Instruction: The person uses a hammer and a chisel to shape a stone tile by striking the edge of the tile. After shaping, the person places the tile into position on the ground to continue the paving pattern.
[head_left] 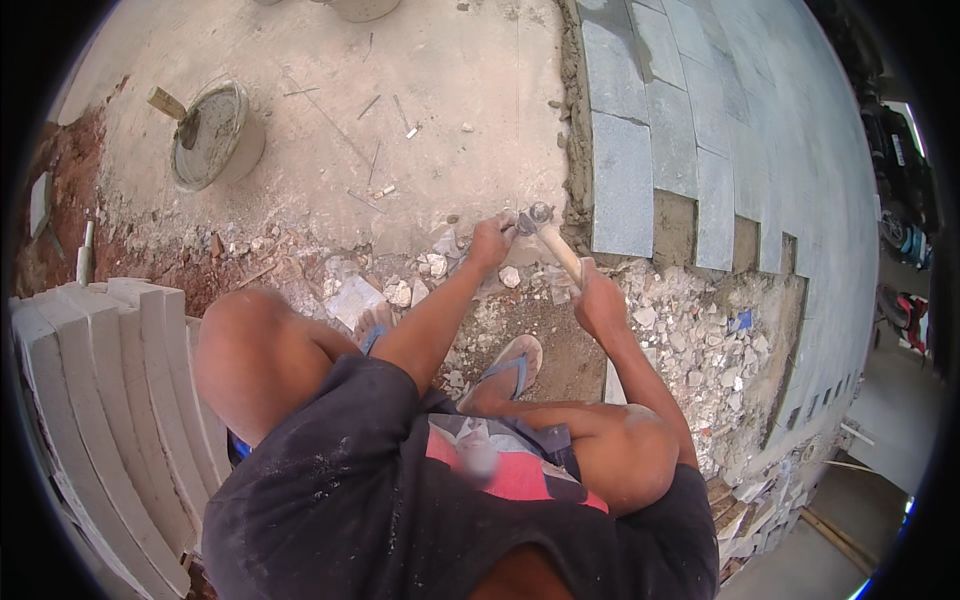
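My right hand [602,305] is wrapped round the pale wooden handle of a hammer [560,252]. Its metal head lies up and to the left of that hand, close to my left hand [490,243]. The fingers of my left hand are closed, just left of the hammer head. A small dark thing shows at the fingertips, too small to name. Right of the hammer head, grey rectangular paving tiles [621,190] lie in staggered rows, with a rough strip of mortar [578,150] along their left edge.
Broken stone rubble [700,350] covers the ground around my sandalled feet and to the right. Several pale slabs [105,390] stand stacked on edge at the left. A bucket [246,150] with grey mortar and a wooden-handled tool [166,103] stands at the far left.
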